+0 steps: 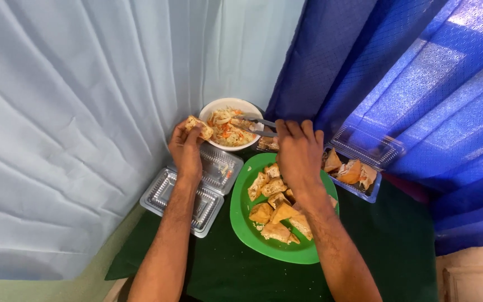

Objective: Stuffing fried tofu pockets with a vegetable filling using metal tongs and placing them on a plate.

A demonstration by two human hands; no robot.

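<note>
My left hand (185, 146) holds a piece of fried tofu (199, 127) up beside a white bowl (219, 106) filled with shredded vegetables. My right hand (297, 151) grips a pair of metal tongs (255, 124) whose tips reach into the bowl's filling. Below my right hand lies a green plate (241, 223) with several fried tofu pieces. The tongs' handle is hidden under my fingers.
An open clear plastic clamshell (166, 196) lies at the left of the plate. Another clear container (364, 168) with tofu pieces sits at the right. A dark green cloth (398, 240) covers the table. A pale curtain hangs at the left, a blue one at the right.
</note>
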